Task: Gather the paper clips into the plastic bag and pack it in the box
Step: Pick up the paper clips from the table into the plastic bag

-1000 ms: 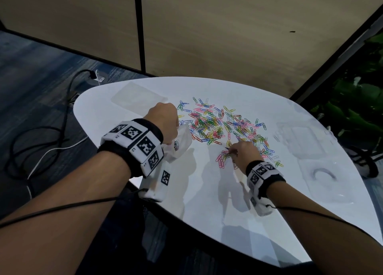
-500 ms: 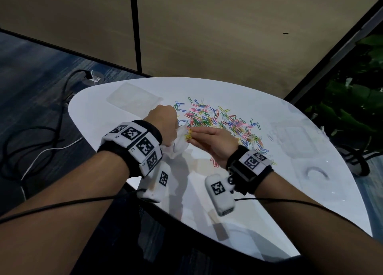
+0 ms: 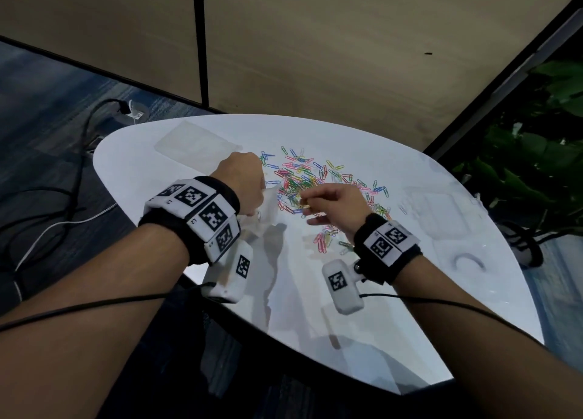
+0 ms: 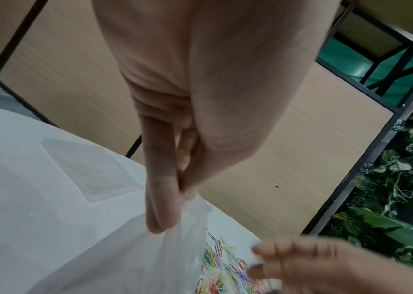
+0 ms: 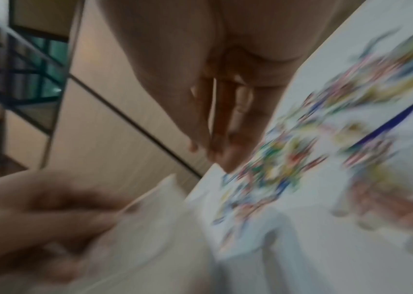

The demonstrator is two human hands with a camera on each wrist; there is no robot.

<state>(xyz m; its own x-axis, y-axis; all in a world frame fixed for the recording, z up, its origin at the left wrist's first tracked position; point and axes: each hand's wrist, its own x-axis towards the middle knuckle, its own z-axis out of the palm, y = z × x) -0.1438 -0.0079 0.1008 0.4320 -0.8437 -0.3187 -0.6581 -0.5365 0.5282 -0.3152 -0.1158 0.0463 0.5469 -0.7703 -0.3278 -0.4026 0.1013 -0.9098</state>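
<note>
Several coloured paper clips [image 3: 315, 178] [image 4: 220, 264] [image 5: 301, 159] lie scattered over the middle of the white table [image 3: 315, 292], with a small cluster [image 3: 325, 238] nearer me. My left hand [image 3: 249, 194] [image 4: 172, 208] pinches the top edge of a clear plastic bag [image 3: 266, 210] [image 4: 150, 258] [image 5: 162, 228], which hangs at the left edge of the pile. My right hand [image 3: 307, 207] [image 4: 263, 258] [image 5: 215, 143] hovers just right of the bag over the clips, fingers spread and loose. I see nothing gripped in it. The right wrist view is motion-blurred.
A clear plastic box [image 3: 438, 207] stands at the table's right side, with another clear piece [image 3: 467, 260] nearer me. A flat clear sheet [image 3: 192, 140] [image 4: 87, 169] lies at the back left. Cables [image 3: 63, 197] run on the floor left; plants [image 3: 536, 134] stand right.
My right hand rose from the near clips to the bag's mouth, then drew back right over the pile with its fingers loosened. The left hand kept holding the bag.
</note>
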